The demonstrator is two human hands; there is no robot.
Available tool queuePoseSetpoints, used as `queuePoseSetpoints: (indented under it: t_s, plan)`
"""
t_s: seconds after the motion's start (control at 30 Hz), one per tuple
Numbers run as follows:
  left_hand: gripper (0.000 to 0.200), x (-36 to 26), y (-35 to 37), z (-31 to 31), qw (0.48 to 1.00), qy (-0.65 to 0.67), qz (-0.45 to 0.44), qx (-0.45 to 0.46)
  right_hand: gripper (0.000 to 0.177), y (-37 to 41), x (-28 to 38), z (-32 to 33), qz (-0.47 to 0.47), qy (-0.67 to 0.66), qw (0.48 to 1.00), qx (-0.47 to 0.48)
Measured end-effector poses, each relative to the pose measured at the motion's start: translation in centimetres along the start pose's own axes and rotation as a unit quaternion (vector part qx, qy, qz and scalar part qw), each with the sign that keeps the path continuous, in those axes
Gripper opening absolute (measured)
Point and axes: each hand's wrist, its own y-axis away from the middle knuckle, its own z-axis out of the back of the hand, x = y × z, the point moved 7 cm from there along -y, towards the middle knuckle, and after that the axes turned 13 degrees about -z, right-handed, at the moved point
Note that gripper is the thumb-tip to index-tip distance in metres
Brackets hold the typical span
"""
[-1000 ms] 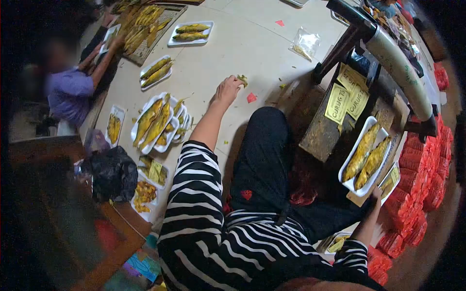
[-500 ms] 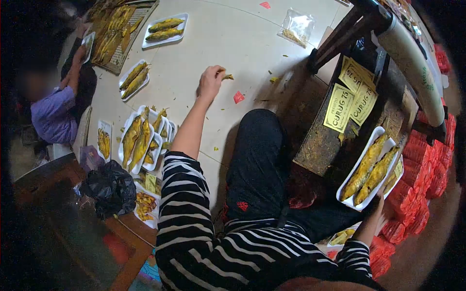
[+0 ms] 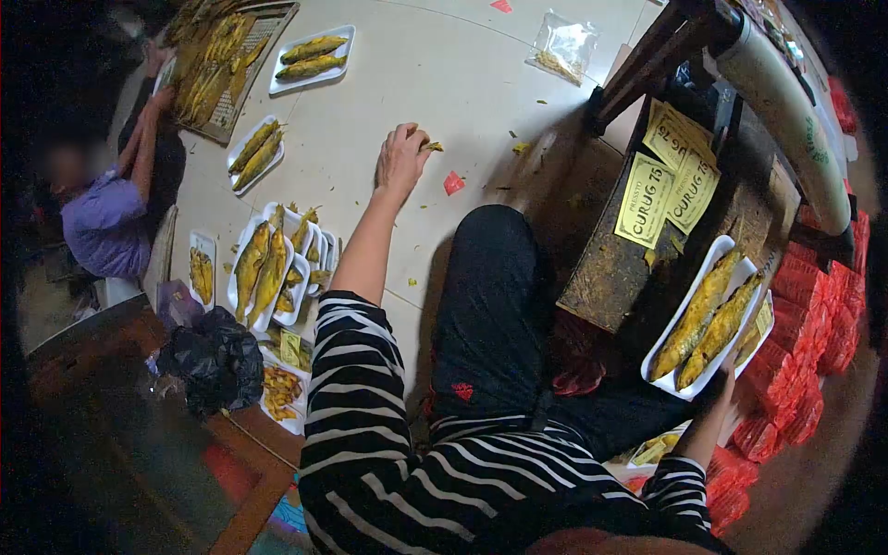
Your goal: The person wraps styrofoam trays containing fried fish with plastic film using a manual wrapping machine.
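My left hand (image 3: pixel 400 165) rests low over the tiled floor, its fingers pinched on a small yellowish scrap (image 3: pixel 432 146) that looks like a fish tail. A red scrap (image 3: pixel 453 183) lies just beyond it. On the right side, my right hand (image 3: pixel 720 393) grips the lower end of a white foam tray (image 3: pixel 672 382), mostly hidden beneath it. Two whole yellow-brown fish (image 3: pixel 708 324) lie side by side in that tray. Behind it shows a second tray (image 3: pixel 757 333) with a yellow label.
Several fish trays (image 3: pixel 264 264) stand at left by a black plastic bag (image 3: pixel 211 359). A woven rack (image 3: pixel 225 79) of fish is at upper left, near another person (image 3: pixel 106 222) in purple. Printed labels (image 3: pixel 647 201) lie on a wooden board (image 3: pixel 601 287). Red packages (image 3: pixel 786 379) are piled at right.
My left hand has turned slightly, with the scrap still in its fingers. The other person's arms have reached a little further up. The tray in my right hand has barely moved.
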Motion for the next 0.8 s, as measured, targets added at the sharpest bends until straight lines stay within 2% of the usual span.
queuePoseSetpoints:
  t_s: [0.33, 0.43, 0.53, 0.8]
  plan:
    - [0.026, -4.0, 4.2, 0.7, 0.998, 0.028, 0.055, -0.024, 0.043, -0.7, 0.5, -0.8, -0.004, 0.001, 1.0, 0.005]
    - [0.027, -3.0, 6.1, 0.3, 0.991, 0.065, 0.113, -0.033, 0.043, -0.7, 0.5, -1.0, -0.002, 0.004, 1.0, 0.005]
    - [0.029, -2.5, 6.3, 0.7, 0.986, 0.057, 0.129, -0.083, 0.043, -0.8, 0.5, -1.2, -0.003, 0.004, 1.0, 0.007]
    - [0.025, -3.4, 4.6, -0.4, 0.983, 0.02, 0.181, -0.038, 0.044, -1.0, 0.8, -2.1, -0.005, 0.012, 1.0, 0.015]
